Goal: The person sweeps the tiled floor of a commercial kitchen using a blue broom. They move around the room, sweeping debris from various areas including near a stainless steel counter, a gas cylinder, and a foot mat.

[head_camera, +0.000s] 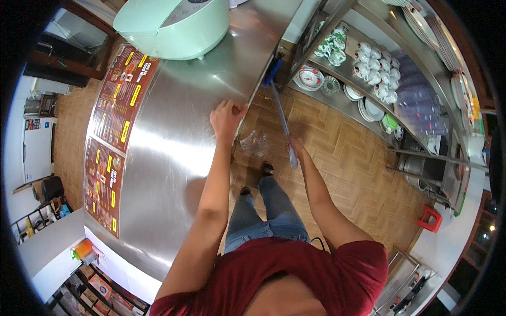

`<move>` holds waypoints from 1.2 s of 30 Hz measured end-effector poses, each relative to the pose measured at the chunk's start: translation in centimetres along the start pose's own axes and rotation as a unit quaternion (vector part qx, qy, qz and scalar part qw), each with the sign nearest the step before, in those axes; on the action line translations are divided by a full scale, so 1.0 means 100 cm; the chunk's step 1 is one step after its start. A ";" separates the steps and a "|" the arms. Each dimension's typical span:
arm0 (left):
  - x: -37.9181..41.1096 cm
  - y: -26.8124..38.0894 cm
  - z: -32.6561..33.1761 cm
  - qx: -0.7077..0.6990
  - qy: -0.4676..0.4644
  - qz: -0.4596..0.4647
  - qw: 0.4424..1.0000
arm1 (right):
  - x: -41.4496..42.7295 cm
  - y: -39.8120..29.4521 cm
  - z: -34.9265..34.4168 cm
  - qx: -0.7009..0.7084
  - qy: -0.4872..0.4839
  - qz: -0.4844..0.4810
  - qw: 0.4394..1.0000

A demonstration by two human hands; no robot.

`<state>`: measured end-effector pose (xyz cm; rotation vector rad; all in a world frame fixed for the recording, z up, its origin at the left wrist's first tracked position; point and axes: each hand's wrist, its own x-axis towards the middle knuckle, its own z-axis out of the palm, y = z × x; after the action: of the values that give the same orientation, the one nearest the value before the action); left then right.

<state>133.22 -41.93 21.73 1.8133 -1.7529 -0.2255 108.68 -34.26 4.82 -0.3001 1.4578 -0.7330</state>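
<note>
My right hand [295, 145] grips the grey-blue handle [281, 112] of a floor broom near its upper end. The broom's blue head [272, 72] is down by the floor, between the counter and the shelving, partly in shadow. My left hand [227, 117] rests at the edge of the stainless steel counter [170, 166], its fingers curled, with nothing visible in them. A crumpled piece of clear plastic [254, 143] lies on the wood-look tiled floor [340, 158], between the counter's edge and the broom handle.
A mint-green rice cooker [193, 35] stands at the counter's far end. Printed menus [120, 94] line its left side. Metal shelving [375, 93] on the right holds white cups [375, 69], bowls [310, 77] and plates. A red plastic stool [430, 219] stands farther right.
</note>
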 end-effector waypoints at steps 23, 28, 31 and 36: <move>-0.080 -0.043 -0.059 -0.003 -0.003 0.032 0.999 | -0.264 0.133 -0.006 -0.151 0.078 -0.025 0.985; -0.078 -0.037 -0.066 0.016 -0.005 0.030 0.999 | -0.193 0.084 0.023 -0.346 0.134 -0.167 0.913; -0.075 -0.032 -0.061 0.013 -0.013 0.038 0.999 | -0.114 0.060 0.026 -0.388 0.203 -0.192 0.878; -0.069 -0.030 -0.063 0.028 -0.034 0.022 0.999 | -0.029 0.038 0.039 -0.480 0.255 -0.332 0.771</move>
<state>138.16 -33.62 23.28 1.8246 -1.8610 -0.2257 113.60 -30.58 5.36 -1.5772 2.2124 -0.5607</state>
